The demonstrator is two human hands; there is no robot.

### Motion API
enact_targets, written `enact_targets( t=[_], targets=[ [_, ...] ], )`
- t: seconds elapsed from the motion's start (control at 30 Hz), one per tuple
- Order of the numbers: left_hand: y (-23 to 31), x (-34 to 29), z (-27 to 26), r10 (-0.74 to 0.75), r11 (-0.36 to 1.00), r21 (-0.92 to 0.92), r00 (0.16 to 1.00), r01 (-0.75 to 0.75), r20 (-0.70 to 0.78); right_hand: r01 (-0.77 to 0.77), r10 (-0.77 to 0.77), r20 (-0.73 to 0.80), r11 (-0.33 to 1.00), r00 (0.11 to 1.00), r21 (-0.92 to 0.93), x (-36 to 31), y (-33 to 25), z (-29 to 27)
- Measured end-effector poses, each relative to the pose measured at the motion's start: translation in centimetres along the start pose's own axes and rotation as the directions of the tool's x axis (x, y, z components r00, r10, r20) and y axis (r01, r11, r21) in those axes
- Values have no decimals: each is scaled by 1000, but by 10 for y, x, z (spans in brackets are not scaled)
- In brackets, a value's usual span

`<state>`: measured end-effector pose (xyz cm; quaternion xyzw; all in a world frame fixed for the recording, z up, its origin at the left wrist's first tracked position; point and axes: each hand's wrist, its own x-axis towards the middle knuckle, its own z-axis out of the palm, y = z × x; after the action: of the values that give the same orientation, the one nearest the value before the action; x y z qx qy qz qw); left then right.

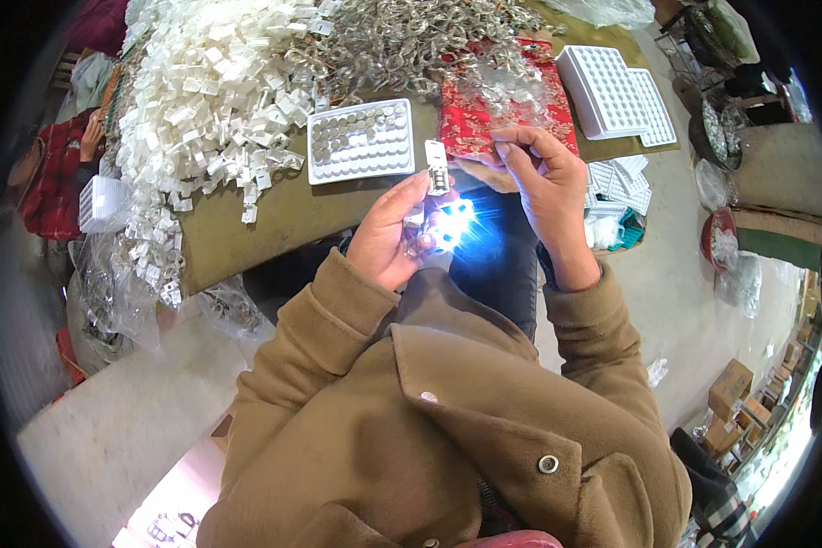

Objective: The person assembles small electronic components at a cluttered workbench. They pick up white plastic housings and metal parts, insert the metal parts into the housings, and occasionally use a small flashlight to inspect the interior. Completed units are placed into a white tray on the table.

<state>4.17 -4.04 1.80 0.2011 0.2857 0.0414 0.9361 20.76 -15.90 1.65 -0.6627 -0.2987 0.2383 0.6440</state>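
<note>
My left hand (384,236) is closed around a small white plastic casing (437,170), held upright between thumb and fingers. Just below the casing, at the same fingers, bright bluish-white lights (454,224) glare and hide the details of what carries them. My right hand (550,187) is raised a little to the right, thumb and forefinger pinched together. Whatever those fingertips hold, if anything, is too small to name. Beyond the left hand lies a white tray (314,172) with rows of round silver button cells (361,137).
A large heap of white plastic casings (219,91) covers the table's left. Behind is a pile of shiny metal and clear pieces (402,41). Red patterned cloth (470,123) and stacked white trays (598,96) lie right. A person in red checked clothing (55,187) is at far left.
</note>
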Motion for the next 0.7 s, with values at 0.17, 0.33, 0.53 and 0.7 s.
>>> enact_targets(
  t=[0.17, 0.33, 0.53, 0.7],
  targets=[
    [-1, -7, -3, 55, 998, 3, 998, -56, 3, -107, 82, 79, 910, 994, 400, -13, -15, 25],
    [-2, -18, -7, 114, 993, -8, 994, -114, 5, -150, 100, 150, 914, 984, 376, -20, -16, 47],
    [0, -33, -14, 175, 984, 9, 985, -175, 6, -165, 74, 237, 905, 969, 391, -29, -14, 67],
    [-2, -41, -20, 197, 980, 6, 980, -197, 26, -3, -42, 253, 985, 967, 175, -33, -16, 73]
  ],
)
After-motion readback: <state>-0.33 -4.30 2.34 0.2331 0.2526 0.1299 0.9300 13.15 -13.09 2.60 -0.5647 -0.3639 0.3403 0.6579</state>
